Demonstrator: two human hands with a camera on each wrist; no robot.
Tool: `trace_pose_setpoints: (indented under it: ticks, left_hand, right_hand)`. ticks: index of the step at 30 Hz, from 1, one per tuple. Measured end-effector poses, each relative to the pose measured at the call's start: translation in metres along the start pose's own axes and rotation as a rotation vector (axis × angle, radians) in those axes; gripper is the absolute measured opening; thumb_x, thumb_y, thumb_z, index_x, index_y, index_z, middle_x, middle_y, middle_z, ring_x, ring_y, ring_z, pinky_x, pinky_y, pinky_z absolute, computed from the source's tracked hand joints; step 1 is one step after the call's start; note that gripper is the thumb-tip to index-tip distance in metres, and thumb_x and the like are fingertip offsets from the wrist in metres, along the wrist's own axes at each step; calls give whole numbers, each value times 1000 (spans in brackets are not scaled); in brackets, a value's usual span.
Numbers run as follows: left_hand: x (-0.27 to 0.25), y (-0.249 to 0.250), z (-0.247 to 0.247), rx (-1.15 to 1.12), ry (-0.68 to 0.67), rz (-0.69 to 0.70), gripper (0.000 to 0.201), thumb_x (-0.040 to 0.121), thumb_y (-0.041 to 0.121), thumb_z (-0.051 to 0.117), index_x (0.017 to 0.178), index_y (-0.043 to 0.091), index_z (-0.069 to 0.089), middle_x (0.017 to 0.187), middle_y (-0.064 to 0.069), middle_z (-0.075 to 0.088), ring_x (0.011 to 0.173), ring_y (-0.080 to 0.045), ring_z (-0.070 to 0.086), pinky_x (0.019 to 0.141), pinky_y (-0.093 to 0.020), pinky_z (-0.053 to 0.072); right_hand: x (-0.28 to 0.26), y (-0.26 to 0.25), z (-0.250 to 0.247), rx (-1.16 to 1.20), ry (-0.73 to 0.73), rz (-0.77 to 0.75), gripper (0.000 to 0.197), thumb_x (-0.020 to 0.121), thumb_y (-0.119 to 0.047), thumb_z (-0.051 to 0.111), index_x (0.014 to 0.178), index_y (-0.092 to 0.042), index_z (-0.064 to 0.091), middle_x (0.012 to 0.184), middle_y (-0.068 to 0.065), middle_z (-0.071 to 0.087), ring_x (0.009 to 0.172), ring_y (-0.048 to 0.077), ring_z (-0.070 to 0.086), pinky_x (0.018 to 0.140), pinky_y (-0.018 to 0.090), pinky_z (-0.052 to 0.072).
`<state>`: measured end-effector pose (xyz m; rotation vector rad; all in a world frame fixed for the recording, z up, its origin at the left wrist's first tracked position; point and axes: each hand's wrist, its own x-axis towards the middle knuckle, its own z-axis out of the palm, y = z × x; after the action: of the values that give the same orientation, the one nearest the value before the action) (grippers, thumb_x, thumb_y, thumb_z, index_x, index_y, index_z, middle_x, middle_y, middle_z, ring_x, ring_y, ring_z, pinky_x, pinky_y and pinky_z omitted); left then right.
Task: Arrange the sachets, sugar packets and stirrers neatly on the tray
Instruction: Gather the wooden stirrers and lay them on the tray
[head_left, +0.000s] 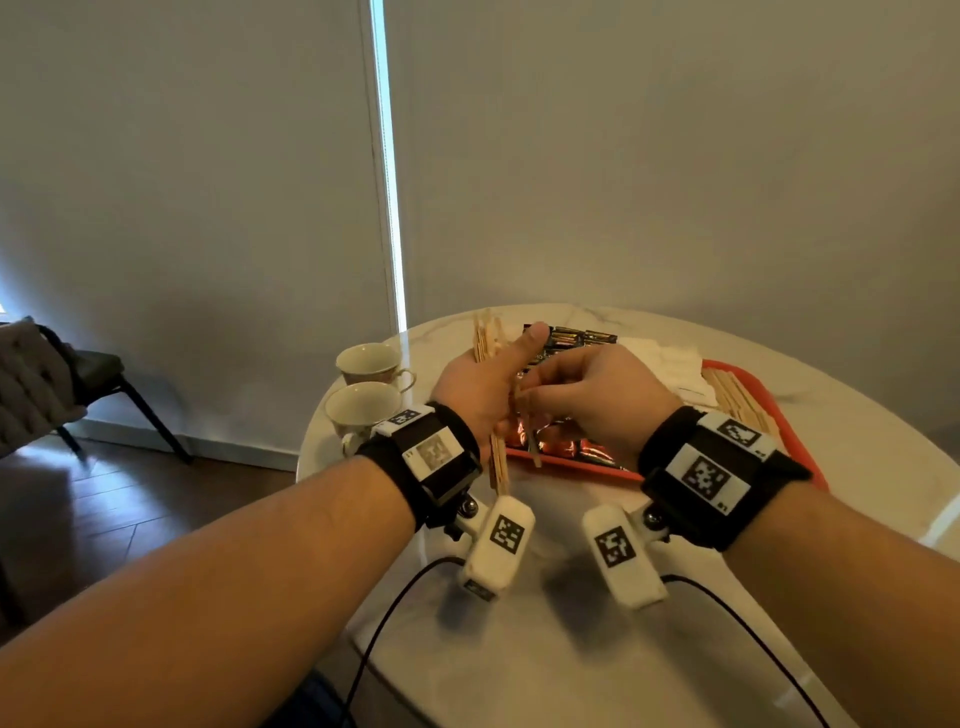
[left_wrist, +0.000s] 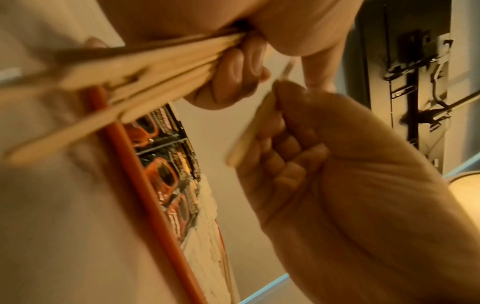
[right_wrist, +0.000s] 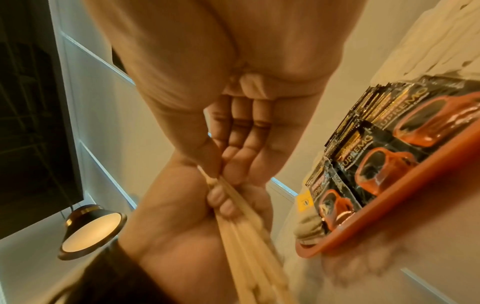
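Observation:
My left hand (head_left: 493, 384) grips a bundle of wooden stirrers (head_left: 500, 460) upright above the near left corner of the red tray (head_left: 571, 465). In the left wrist view, the left hand's fingers (left_wrist: 233, 67) curl round the bundle (left_wrist: 130, 67). My right hand (head_left: 530, 397) pinches one stirrer (left_wrist: 249, 131) between thumb and fingers beside the bundle. Dark coffee sachets (right_wrist: 376, 154) lie in rows on the tray. White sugar packets (head_left: 670, 364) and more stirrers (head_left: 737, 395) lie further right on it.
Two pale teacups (head_left: 371, 361) (head_left: 361, 410) stand at the left edge of the round white marble table (head_left: 571, 649). A chair (head_left: 78, 384) stands on the wooden floor to the left. Wrist-camera cables trail over the table's near part.

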<state>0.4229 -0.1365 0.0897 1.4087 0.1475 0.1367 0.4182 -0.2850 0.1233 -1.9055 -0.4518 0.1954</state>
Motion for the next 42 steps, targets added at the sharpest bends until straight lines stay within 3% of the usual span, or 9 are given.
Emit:
trace_pose_setpoints:
  ticks: [2,5,9,14,23,30,33,37,42]
  left_hand:
    - [5,6,9,113,50,32,61,74,78,71,88,19,70,80,-6,74,76,-29,72,76,-46,61]
    - [15,14,17,96,139,110,54,97,67,53,68,22,62,66,-1,60,57,-20,55,58,-36,49]
    - [27,30,31,-221,130,218,51,97,61,58,60,25,59,57,1,52,58,-19,53,74,-44,50]
    - [34,47,58,-379,-46,414,41,85,52,69,61,23,54,54,2,44,49,-16,47,57,-33,46]
    - [51,20,77,-128,-236,518,51,75,67,77,64,23,54,56,0,49,53,-25,51,63,-40,50]
    - [47,11,76,43,-174,568,54,100,45,58,71,-1,52,61,-29,59,60,-31,71,67,-44,62]
    - [46,7,75,80,-156,594,50,100,42,54,70,2,52,57,-22,61,60,-32,72,67,-41,62]
    - [46,5,71,146,-139,643,44,102,42,57,65,18,60,63,-7,69,68,-26,74,71,-41,61]
    - [49,2,57,292,51,738,34,92,41,71,73,15,64,62,-1,63,60,-19,62,61,-35,53]
  right_hand:
    - [4,3,-2,9,-15,-19,8,88,-4,71,95,-5,75,82,12,77,68,20,71,69,33,62]
    - [11,10,-9,195,62,-21,5,90,-5,72,94,-3,74,81,11,75,67,18,67,67,30,60]
    - [24,25,-19,576,117,161,19,96,-26,67,97,-8,72,98,14,72,85,24,67,90,43,58]
    - [37,43,-30,957,-110,413,61,97,-56,53,123,-1,64,110,23,72,97,32,73,89,42,58]
    - [43,49,-51,1225,-122,325,51,104,-38,47,139,-3,56,144,23,56,133,37,55,102,54,51]
    - [45,56,-58,1039,-34,420,41,104,-38,48,120,-6,69,113,18,72,90,30,73,68,36,64]
    - [43,57,-55,864,13,473,39,102,-42,50,99,-11,73,79,11,62,50,15,50,36,21,40]
    - [44,57,-50,757,89,405,33,102,-35,51,90,-9,66,62,5,49,43,9,29,35,19,21]
    - [45,49,-41,679,95,347,44,68,-50,70,80,-10,59,57,5,44,38,10,27,36,17,19]
